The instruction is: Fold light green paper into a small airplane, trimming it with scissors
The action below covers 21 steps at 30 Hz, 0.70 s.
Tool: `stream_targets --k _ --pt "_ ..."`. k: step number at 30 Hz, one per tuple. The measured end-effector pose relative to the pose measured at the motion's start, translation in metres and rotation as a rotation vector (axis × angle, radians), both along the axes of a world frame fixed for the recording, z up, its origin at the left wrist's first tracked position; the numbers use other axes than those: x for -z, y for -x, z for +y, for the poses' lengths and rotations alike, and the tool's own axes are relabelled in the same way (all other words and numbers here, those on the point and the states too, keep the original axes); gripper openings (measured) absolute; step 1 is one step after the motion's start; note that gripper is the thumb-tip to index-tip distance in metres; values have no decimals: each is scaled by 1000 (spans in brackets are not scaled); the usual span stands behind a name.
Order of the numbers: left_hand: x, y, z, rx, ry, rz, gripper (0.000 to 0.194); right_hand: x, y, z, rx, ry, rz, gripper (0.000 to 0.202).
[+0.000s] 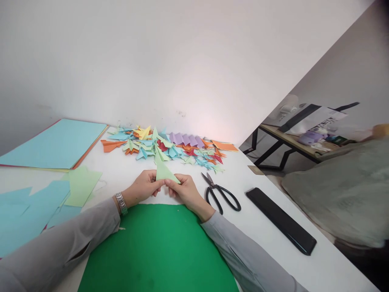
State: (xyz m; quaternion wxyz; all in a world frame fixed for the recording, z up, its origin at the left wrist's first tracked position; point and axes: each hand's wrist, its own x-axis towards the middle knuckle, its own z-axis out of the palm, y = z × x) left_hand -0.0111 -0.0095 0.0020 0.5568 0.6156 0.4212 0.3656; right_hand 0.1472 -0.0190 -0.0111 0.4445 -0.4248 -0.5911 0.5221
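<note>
A light green folded paper [165, 172], triangular in outline, is pinched between both hands above the far edge of a green sheet [161, 247]. My left hand [142, 188] grips its left side, thumb on top; a metal watch is on that wrist. On the right side of the paper my right hand [186, 191] closes its thumb and fingers, the thumb tips nearly meeting. Beyond the hands lies a pile of small folded papers [173, 152] in blue, orange, green, red and yellow, with a zigzag purple piece [187, 140] among them.
Black-handled scissors [220, 192] and a long black case [281, 221] lie to the right. At the left are stacked coloured sheets [57, 142] and blue and green paper pieces [33, 213]. A white wall rises behind; another table [288, 142] stands at the far right.
</note>
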Motion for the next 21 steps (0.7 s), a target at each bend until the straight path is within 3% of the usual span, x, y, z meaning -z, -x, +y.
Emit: stream_targets --k 5,12,17,21 --pt "3 0 1 -7 -16 56 34 0 -2 1 6 4 -33 39" --pt "3 0 0 -59 -14 -19 46 -2 -1 1 76 -17 -11 49" --pt "4 3 1 -13 24 -68 43 4 -3 4 90 -2 13 54" --pt "6 5 3 72 41 -51 37 7 -3 7 88 84 152 51"
